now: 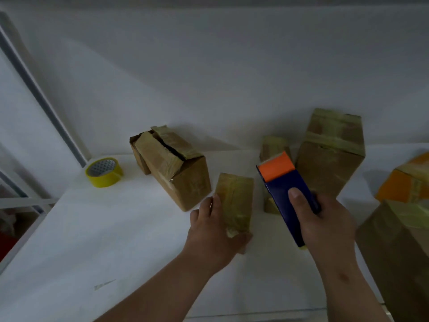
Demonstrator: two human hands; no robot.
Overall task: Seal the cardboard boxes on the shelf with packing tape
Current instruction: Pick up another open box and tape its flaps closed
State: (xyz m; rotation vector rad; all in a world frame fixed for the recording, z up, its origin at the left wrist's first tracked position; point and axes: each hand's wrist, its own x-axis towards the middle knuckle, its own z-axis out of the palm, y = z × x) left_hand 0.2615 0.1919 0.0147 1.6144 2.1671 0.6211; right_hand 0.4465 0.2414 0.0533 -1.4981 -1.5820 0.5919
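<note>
The left hand (214,228) grips a small taped box (235,201) at the centre of the white shelf (104,240), fingers curled along its left side and thumb under its near end. The right hand (325,225) holds a blue tape dispenser (287,196) with an orange front, thumb lying on top, just toward 3 o'clock from that box. At 11 o'clock from the small box lies a larger box (176,168) with its top flaps parted along a dark gap. A yellow tape roll (104,172) sits at 9 o'clock, well apart, near the shelf's corner post. A tall taped box (329,154) stands at 2 o'clock, with a smaller one (274,145) just beside it. Further boxes crowd the 3 o'clock edge.
</note>
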